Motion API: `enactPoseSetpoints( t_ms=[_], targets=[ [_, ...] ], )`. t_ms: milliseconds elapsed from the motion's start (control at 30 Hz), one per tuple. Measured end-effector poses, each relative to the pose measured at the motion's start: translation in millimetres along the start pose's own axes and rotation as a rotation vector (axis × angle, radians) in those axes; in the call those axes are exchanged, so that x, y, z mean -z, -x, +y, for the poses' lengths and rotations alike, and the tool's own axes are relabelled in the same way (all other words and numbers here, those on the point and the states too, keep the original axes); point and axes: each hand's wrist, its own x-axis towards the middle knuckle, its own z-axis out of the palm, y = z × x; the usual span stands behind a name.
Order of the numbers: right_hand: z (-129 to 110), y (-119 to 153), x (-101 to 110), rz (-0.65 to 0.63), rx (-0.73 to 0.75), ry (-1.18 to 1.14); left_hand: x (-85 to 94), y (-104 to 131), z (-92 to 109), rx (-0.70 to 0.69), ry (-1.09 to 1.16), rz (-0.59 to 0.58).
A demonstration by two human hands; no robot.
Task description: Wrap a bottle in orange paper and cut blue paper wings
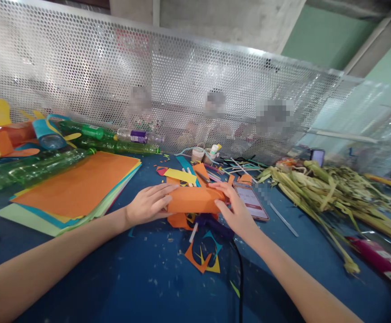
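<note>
An orange paper roll lies sideways between my two hands, above the scraps at the middle of the table. My left hand grips its left end, fingers pressed together over the paper. At the right end, my right hand holds the roll between thumb and fingers. Just below the roll is a dark purple glue gun, partly hidden, with a white glue stick beside it. A yellow paper strip rests behind the roll.
Stacked coloured sheets and green plastic bottles occupy the left. A phone lies right of my right hand, dried husks farther right. A black cable runs toward the front edge, past cut paper scraps. A perforated metal screen stands behind.
</note>
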Motion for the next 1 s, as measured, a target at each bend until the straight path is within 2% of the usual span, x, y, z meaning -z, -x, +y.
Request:
enactPoseSetpoints(
  t_ms=[200,333,400,500,600,667,833,1000],
  targets=[
    [17.3,-7.3,1.0,0.030,-0.091,-0.204,-2.6,2.9,-1.1,0.020,0.014,0.010],
    [21.5,-8.0,1.9,0.049,-0.126,-0.207,-3.5,3.8,-1.3,0.039,0.023,0.003],
    [17.8,-6.1,2.5,0.123,-0.079,-0.123,-3.6,3.6,-1.6,0.042,0.021,0.005],
    [2.6,-0.5,1.8,0.221,0.094,0.132,-2.6,2.9,-1.7,0.015,0.008,0.017],
    [-18.3,7.6,-4.1,0.122,0.304,0.404,0.3,1.9,-0.2,-0.034,-0.008,0.010],
    [-30.1,13.1,-10.7,0.054,0.372,0.519,2.6,0.7,2.1,-0.095,-0.030,0.023],
    [-40.3,19.6,-24.5,0.044,0.360,0.620,4.2,-4.6,10.6,-0.200,-0.075,0.185],
    [-37.3,17.4,-26.9,0.088,0.316,0.592,1.8,-4.9,13.3,-0.230,-0.136,0.162]
  ],
)
